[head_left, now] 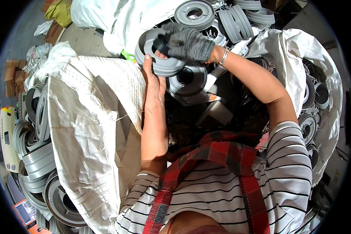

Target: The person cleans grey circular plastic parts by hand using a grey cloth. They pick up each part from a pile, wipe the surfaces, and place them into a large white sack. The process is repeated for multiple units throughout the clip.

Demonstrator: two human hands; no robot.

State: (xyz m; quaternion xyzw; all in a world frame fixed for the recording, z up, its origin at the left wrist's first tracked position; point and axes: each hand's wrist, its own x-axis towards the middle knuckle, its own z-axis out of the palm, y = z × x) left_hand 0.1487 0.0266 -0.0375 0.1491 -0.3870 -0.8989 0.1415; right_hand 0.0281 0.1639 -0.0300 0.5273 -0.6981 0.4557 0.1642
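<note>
Grey ring (147, 47): landmark; held up, tilted, ahead of me.
Left hand (155, 77): bare, gripping the ring's near side, thumb on its rim.
Right hand (189, 43): grey-gloved, fingers bent over the ring; whether they pinch the dark piece (161, 45) at its opening, I cannot tell.
Dark-centred part (199, 78): just beside the ring, nearer me and to its right.
Loose grey rings (234, 24): beyond the ring, to its right.
White sack (82, 128): left of the ring, nearer me.
Second sack (330, 128): well right of the ring, grey parts (308, 126) inside.
</note>
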